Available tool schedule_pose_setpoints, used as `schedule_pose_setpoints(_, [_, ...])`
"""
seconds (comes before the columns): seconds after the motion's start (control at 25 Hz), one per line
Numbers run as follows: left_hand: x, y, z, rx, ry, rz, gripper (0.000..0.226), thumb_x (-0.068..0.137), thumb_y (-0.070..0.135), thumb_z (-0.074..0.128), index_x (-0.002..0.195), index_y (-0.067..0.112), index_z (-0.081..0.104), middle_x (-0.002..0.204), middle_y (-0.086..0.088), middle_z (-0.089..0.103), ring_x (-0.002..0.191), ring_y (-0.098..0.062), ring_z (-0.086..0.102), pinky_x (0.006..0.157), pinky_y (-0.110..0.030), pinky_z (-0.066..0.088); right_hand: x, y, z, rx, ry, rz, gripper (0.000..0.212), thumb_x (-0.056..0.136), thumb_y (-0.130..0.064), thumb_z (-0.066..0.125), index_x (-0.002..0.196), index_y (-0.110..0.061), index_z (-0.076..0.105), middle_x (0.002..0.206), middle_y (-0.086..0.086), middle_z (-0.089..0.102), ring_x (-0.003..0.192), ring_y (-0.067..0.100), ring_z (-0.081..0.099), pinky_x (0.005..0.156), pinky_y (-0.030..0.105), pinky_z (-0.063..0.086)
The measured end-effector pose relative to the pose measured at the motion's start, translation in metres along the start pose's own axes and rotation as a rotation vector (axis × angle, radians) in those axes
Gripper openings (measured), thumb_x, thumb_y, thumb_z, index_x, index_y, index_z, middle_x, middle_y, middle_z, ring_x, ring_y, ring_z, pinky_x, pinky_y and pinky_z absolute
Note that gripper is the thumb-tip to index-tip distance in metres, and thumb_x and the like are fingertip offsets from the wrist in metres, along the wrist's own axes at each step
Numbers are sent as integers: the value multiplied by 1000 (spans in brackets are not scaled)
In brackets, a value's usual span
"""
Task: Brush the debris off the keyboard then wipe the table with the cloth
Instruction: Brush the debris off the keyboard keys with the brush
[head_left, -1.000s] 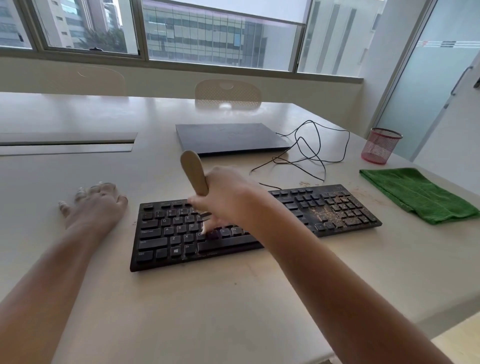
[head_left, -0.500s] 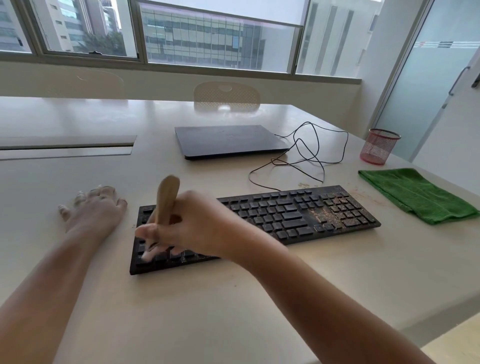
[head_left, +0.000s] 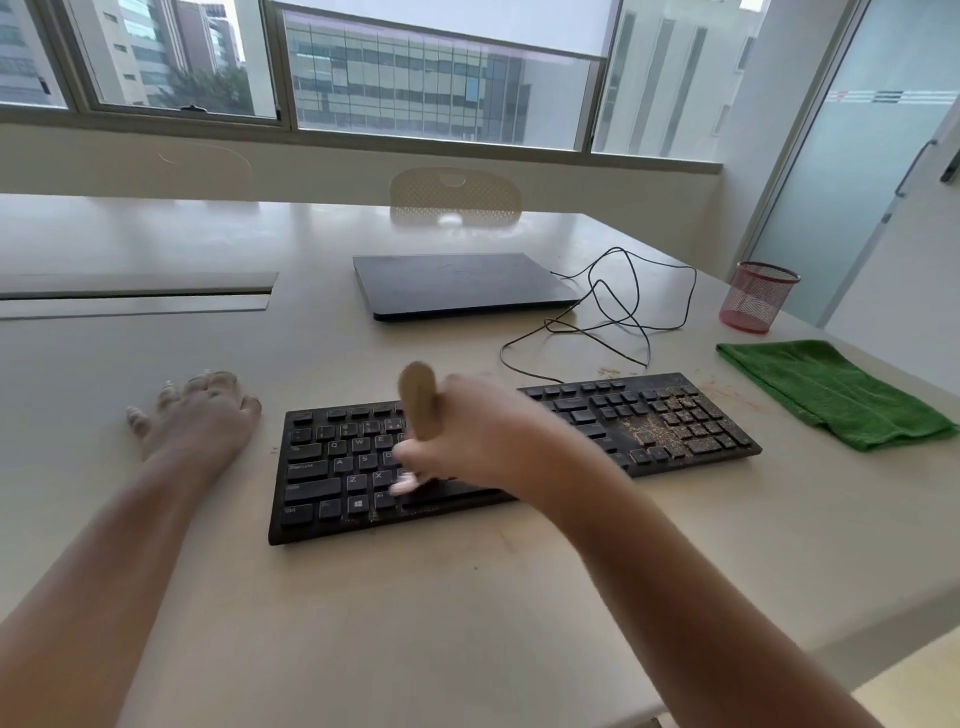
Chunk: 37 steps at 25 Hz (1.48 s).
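Observation:
A black keyboard (head_left: 332, 467) lies across the white table (head_left: 467, 613). Brown debris (head_left: 649, 431) covers its number pad at the right end, and a few crumbs lie on the table behind it. My right hand (head_left: 483, 436) grips a wooden-handled brush (head_left: 420, 400) over the keyboard's middle, the handle pointing up and the blurred bristles touching the keys near the space bar. My left hand (head_left: 197, 415) rests flat on the table just left of the keyboard, fingers spread. A folded green cloth (head_left: 831, 389) lies to the right of the keyboard.
A closed dark laptop (head_left: 462, 283) sits behind the keyboard with a tangled black cable (head_left: 623, 306) beside it. A pink mesh cup (head_left: 756, 296) stands at the far right. A chair back (head_left: 454, 197) shows beyond the table's far edge.
My right hand swept the brush from the keyboard's middle to its left end, then back to the right to the middle. The left hand stayed put.

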<state>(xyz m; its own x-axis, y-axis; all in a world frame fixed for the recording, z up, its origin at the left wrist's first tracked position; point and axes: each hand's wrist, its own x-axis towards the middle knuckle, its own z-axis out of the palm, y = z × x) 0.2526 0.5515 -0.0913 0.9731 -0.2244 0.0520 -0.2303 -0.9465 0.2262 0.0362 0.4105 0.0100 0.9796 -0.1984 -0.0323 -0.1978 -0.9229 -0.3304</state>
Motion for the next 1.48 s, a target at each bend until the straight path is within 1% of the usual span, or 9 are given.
schedule_pose_setpoints(0.12, [1, -1, 0, 3, -4, -1, 47, 97, 33, 31, 139, 14, 36, 153, -9, 26, 142, -32, 17, 112, -58, 12, -5, -1, -7, 129, 48, 43, 24, 88, -34, 59, 74, -14, 62, 67, -1, 68, 61, 7, 60, 48, 21, 44])
schedule_pose_setpoints(0.28, [2, -1, 0, 22, -6, 1, 46, 97, 34, 31, 137, 13, 37, 152, -11, 27, 141, -33, 19, 112, -58, 14, -11, -22, 17, 281, -51, -126, 21, 85, -29, 63, 86, -9, 72, 82, 4, 72, 77, 14, 64, 72, 31, 53])
schedule_pose_setpoints(0.44, [3, -2, 2, 17, -18, -6, 46, 97, 34, 31, 137, 12, 37, 152, -11, 26, 142, -32, 18, 112, -58, 12, -10, 9, -4, 103, -55, 33, 18, 82, -22, 59, 78, -6, 67, 68, 1, 71, 64, 9, 63, 54, 22, 46])
schedule_pose_setpoints(0.56, [2, -2, 2, 6, -7, -3, 48, 97, 35, 32, 139, 13, 36, 152, -11, 26, 142, -32, 17, 113, -58, 12, -15, -17, 13, 347, -26, -155, 18, 84, -24, 64, 82, -8, 71, 68, -4, 71, 58, -1, 57, 59, 16, 47])
schedule_pose_setpoints(0.64, [1, -2, 0, -2, -1, -2, 49, 97, 35, 32, 141, 13, 33, 153, -10, 25, 142, -32, 16, 113, -57, 11, -17, -23, 26, 338, -66, -179, 20, 85, -25, 65, 80, -8, 72, 74, -3, 72, 68, 1, 60, 63, 16, 47])
schedule_pose_setpoints(0.8, [2, -1, 1, -5, -2, -4, 49, 97, 34, 32, 142, 13, 33, 153, -10, 25, 142, -32, 17, 113, -57, 11, -17, 10, 6, 11, 8, 115, 23, 84, -26, 61, 65, -14, 57, 77, 4, 71, 71, 18, 63, 55, 23, 45])
schedule_pose_setpoints(1.0, [3, -3, 0, 1, 1, 4, 49, 97, 34, 33, 140, 13, 35, 152, -11, 28, 141, -34, 20, 112, -59, 13, -23, -14, 27, 482, 57, -82, 23, 84, -32, 67, 84, -9, 72, 80, 3, 74, 80, 11, 66, 78, 33, 54])
schedule_pose_setpoints(1.28, [2, -2, 1, 0, 6, 7, 48, 97, 35, 33, 140, 13, 36, 152, -10, 27, 141, -33, 20, 112, -58, 12, -13, -4, 23, 534, 93, 29, 32, 84, -38, 66, 84, -6, 71, 75, 3, 74, 76, 17, 70, 80, 40, 56])
schedule_pose_setpoints(1.48, [3, -3, 3, 1, 1, -1, 49, 97, 35, 32, 141, 14, 34, 153, -9, 25, 141, -32, 18, 112, -58, 11, -18, -9, 22, 441, 41, 39, 32, 85, -40, 64, 73, -11, 67, 75, 3, 73, 74, 15, 68, 76, 29, 54])
